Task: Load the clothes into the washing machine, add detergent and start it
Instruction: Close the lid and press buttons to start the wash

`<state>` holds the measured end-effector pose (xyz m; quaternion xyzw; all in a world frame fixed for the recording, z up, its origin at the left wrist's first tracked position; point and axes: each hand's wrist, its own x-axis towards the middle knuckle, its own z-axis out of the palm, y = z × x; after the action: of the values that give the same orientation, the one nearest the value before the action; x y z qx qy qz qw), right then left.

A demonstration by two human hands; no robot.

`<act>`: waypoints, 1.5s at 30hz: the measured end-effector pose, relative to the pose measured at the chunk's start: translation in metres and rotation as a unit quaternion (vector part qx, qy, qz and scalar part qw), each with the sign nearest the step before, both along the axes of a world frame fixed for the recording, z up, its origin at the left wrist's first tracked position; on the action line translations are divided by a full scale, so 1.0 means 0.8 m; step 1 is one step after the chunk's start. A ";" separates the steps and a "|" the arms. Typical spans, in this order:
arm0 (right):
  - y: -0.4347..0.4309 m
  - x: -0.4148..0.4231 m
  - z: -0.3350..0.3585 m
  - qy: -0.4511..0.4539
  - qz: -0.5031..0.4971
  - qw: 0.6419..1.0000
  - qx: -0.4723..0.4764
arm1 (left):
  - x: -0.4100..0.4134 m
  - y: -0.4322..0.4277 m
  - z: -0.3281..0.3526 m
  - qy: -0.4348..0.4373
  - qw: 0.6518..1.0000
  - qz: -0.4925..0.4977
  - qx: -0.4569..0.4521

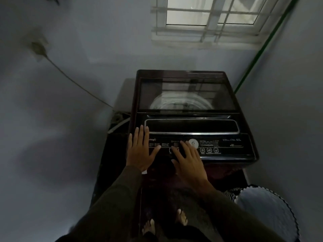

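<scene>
Two hands are laid over the front control panel (227, 145) of a dark top-loading washer (190, 109), which is set in a room corner below a barred window (209, 20).

Left hand (139, 151): spread flat, fingers straight and apart, placed on the panel's left end, fingertips reaching the corner of the lid handle recess (191, 126). Nothing is held.

Right hand (189, 161): fingers extended and slightly parted, fingertips set among the buttons near the panel's middle, just left of a lit round display (193, 143) on which the figure 6 is shown. Which button is touched cannot be told. Nothing is held.

Lid (187, 95): closed, glass-topped; the pale drum rim is seen through it. Whether clothes are inside cannot be made out.

Sleeves: dark, long, worn on both arms.

Feet (148, 226): bare, seen on the floor in front of the washer.

Basket (265, 210): pale, round, with a scalloped edge, placed at the lower right, beside the washer's front.

Cord (73, 79): run from a wall socket (37, 48) on the left wall down to the washer's left side.

Hose (262, 48): green, run diagonally along the right wall corner to behind the washer.
</scene>
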<state>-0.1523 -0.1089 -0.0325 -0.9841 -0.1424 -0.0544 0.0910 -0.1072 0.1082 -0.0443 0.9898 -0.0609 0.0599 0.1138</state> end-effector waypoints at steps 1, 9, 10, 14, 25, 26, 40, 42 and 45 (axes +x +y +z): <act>0.004 -0.007 -0.001 0.006 -0.009 1.000 -0.007 | -0.001 0.001 0.001 0.001 1.000 -0.004 -0.007; 0.028 -0.037 -0.011 0.038 -0.059 0.997 -0.017 | -0.002 0.011 -0.007 0.007 0.999 -0.043 -0.021; 0.030 -0.038 -0.011 0.039 -0.062 0.997 -0.019 | -0.002 0.014 -0.008 0.010 0.999 -0.048 -0.021; 0.034 -0.040 -0.010 0.052 -0.067 0.996 -0.024 | -0.010 0.021 -0.014 0.010 0.999 -0.042 -0.006; 0.025 -0.039 -0.009 0.052 -0.050 0.997 0.001 | -0.011 0.016 -0.011 0.034 0.999 -0.019 -0.014; 0.025 -0.040 -0.009 0.050 -0.047 0.998 0.002 | -0.011 0.016 -0.010 0.038 0.999 -0.020 -0.011; 0.022 -0.042 -0.015 0.038 -0.036 0.998 0.016 | -0.011 0.014 -0.003 0.038 0.999 -0.023 0.003; 0.021 -0.042 -0.014 0.037 -0.035 0.999 0.015 | -0.012 0.014 -0.003 0.040 0.999 -0.021 0.002; 0.020 -0.046 -0.017 0.037 -0.029 0.999 0.016 | -0.011 0.015 -0.003 0.045 0.999 -0.022 0.002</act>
<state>-0.1894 -0.0925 -0.0465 -0.9876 -0.1099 -0.0224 0.1100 -0.1158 0.1200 -0.0467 0.9902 -0.0775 0.0132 0.1155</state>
